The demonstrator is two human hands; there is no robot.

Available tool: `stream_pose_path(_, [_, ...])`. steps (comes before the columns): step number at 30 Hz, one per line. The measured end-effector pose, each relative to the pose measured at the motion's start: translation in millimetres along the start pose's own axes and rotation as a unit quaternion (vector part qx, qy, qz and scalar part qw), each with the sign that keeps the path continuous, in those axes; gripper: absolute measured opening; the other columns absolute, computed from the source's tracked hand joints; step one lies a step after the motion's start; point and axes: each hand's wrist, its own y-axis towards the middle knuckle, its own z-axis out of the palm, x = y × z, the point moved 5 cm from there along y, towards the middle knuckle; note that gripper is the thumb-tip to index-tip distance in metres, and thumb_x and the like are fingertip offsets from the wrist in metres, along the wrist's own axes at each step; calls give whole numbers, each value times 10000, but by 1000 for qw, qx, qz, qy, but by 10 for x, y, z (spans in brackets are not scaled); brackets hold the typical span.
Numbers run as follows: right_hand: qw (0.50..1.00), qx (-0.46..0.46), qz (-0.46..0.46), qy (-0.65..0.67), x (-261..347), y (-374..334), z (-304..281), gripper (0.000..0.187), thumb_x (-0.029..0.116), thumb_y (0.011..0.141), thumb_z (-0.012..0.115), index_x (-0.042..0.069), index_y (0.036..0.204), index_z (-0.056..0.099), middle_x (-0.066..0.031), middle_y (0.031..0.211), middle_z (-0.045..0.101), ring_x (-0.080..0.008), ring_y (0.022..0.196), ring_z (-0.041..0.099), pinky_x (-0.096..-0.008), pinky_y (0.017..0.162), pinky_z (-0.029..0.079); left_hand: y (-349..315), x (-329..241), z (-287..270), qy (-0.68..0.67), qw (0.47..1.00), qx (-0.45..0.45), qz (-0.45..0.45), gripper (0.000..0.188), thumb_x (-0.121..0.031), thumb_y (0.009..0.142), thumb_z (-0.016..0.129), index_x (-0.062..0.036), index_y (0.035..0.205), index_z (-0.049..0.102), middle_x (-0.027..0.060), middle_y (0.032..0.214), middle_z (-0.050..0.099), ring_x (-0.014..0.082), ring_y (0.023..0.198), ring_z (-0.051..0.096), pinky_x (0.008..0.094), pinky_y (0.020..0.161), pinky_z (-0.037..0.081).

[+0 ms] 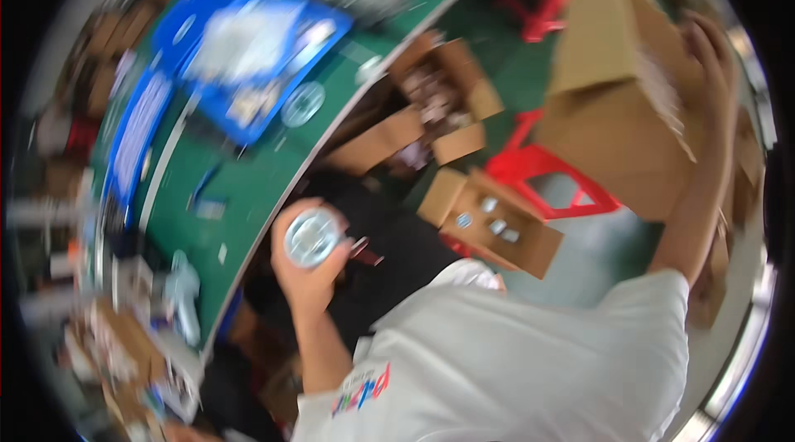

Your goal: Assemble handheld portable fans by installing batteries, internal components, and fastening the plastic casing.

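My left hand (pixel 300 286) is closed around a clear round container (pixel 312 236) above my lap. I see its circular end from above; what it holds is too blurred to tell. My right arm stretches out to the far right, and my right hand (pixel 710 48) is beside the far side of a large cardboard box (pixel 609 131) with raised flaps. Its fingers look extended and a little apart, with nothing visible in them, though motion blurs them. Whether they touch the box I cannot tell.
A green-topped table (pixel 248 185) runs along my left, bearing blue trays (pixel 277 82) and a clear round piece (pixel 303 104). A small open carton (pixel 497 227) with several small items stands by a red stool (pixel 559 181). Another open carton (pixel 460 140) is beyond it.
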Motion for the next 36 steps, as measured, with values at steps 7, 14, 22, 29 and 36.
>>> stream_pose_path(7, [832, 493, -23, 255, 1663, -2254, 3150, 567, 244, 742, 922, 51, 1245, 742, -62, 1052, 719, -184, 877, 631, -321, 791, 539, -154, -51, -42, 195, 981, -14, -4, 833, -64, 735, 916, -36, 1482, 550, 112, 1245, 721, 230, 1018, 705, 334, 921, 548])
stream_pose_path(14, [834, 430, -284, 196, 2229, -3175, 3880, 357, 344, 965, 723, 27, 1087, 614, -120, 875, 613, -306, 638, 575, -384, 588, 497, -436, 106, -201, 269, 961, -33, -48, 951, -85, 732, 897, -16, 1580, 473, 189, 1242, 759, 307, 1007, 753, 368, 848, 583])
stream_pose_path(22, [812, 460, -284, 218, 2136, -3258, 3945, 270, 260, 989, 666, 3, 1049, 609, -131, 793, 580, -312, 566, 537, -390, 541, 472, -417, 204, -186, 244, 965, -15, -94, 915, -75, 730, 891, -15, 1556, 502, 187, 1244, 760, 298, 998, 755, 366, 850, 589])
stream_pose_path(29, [830, 402, -202, 329, 2024, -2921, 3892, 236, 207, 1042, 596, -8, 1121, 655, -173, 806, 690, -289, 571, 619, -371, 519, 486, -359, 143, -164, 231, 973, 7, -22, 821, -57, 737, 889, -11, 1489, 564, 157, 1185, 778, 276, 943, 750, 346, 830, 583])
stream_pose_path(36, [751, 509, 156, 391, 2034, -2640, 4039, 294, 187, 1114, 464, -5, 1202, 669, -176, 887, 751, -183, 634, 668, -250, 494, 496, -397, 150, -292, 173, 985, -17, -22, 673, -39, 746, 886, -23, 1373, 641, 103, 1076, 782, 219, 853, 721, 316, 784, 567])
